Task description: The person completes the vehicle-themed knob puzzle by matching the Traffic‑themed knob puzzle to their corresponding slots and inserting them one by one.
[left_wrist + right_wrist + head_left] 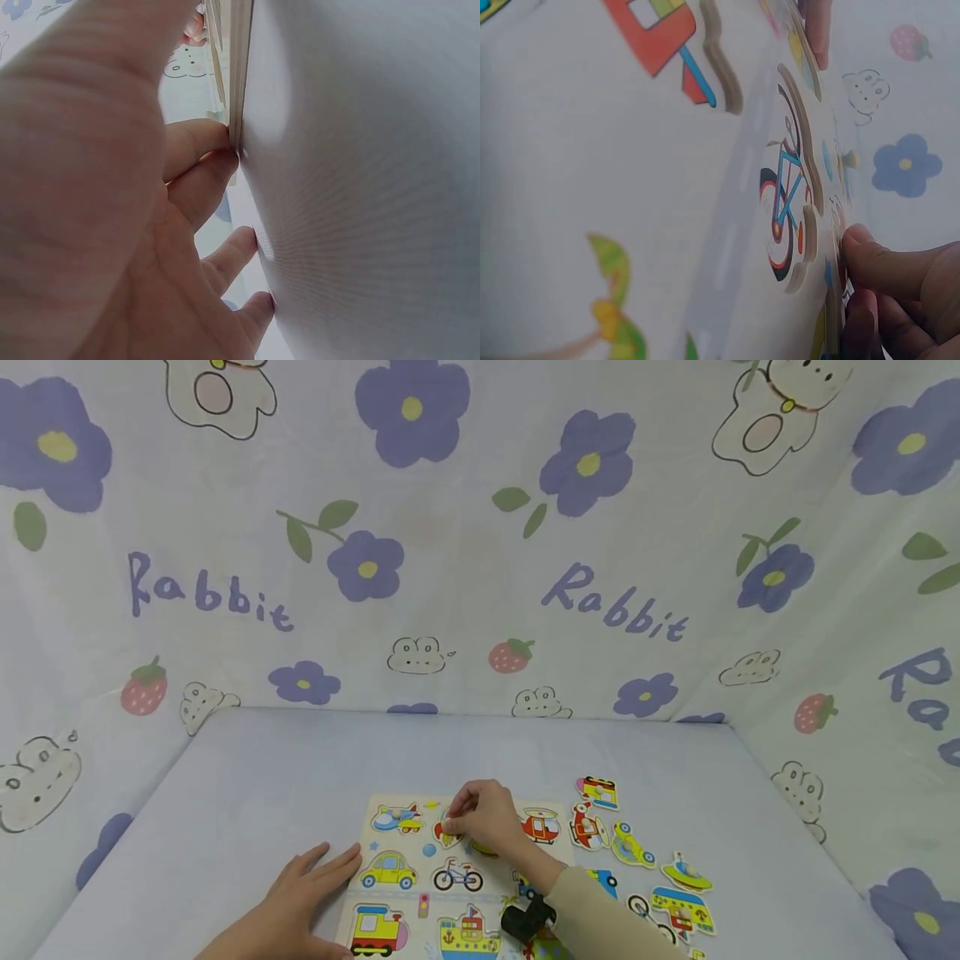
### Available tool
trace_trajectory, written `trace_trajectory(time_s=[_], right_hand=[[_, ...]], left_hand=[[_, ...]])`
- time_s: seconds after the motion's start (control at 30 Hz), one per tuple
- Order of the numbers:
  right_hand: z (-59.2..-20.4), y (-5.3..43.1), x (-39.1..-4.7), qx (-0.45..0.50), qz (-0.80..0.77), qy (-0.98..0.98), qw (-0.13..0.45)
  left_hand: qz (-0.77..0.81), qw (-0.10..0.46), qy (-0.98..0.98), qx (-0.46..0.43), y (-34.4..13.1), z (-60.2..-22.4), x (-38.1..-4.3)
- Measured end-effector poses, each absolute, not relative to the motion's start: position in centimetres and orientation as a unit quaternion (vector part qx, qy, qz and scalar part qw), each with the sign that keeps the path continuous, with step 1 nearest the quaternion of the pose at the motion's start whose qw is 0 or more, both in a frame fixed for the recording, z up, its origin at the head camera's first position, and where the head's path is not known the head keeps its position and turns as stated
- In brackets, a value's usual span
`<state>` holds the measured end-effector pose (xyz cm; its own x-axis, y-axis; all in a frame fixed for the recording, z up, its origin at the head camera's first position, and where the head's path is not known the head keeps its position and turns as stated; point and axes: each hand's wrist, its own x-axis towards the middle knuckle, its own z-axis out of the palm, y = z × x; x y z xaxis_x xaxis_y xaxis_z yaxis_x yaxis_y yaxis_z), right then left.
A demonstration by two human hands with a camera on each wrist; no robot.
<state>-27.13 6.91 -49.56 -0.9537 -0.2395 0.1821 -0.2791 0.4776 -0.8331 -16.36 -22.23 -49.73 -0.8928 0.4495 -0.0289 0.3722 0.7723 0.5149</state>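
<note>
A wooden puzzle board [411,897] with vehicle pictures lies on the table. Over its top row, my right hand [491,818] pinches a small red and yellow puzzle piece [447,833], rocket-like in shape, between thumb and fingertips; the fingers partly hide it. In the right wrist view, that hand [900,289] is low at the board, beyond the bicycle picture [784,202]. My left hand [300,897] rests on the table with fingers spread, its fingertips at the board's left edge. An airplane piece [398,818] sits in the top left corner.
Loose pieces lie right of the board: a train [600,792], a helicopter [588,828], a yellow car [632,846], a flying saucer [685,874], a ship [684,907] and a bicycle [651,918]. A patterned cloth [465,527] stands behind the table.
</note>
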Motion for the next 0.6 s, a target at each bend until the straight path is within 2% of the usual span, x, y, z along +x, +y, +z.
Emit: trace_trajectory(time_s=[0.6], right_hand=[[-49.63,6.89,-27.26,0.124,0.498,-0.858,0.010]], left_hand=[[0.265,0.081,0.938,0.209,-22.15,-49.17,-16.24]])
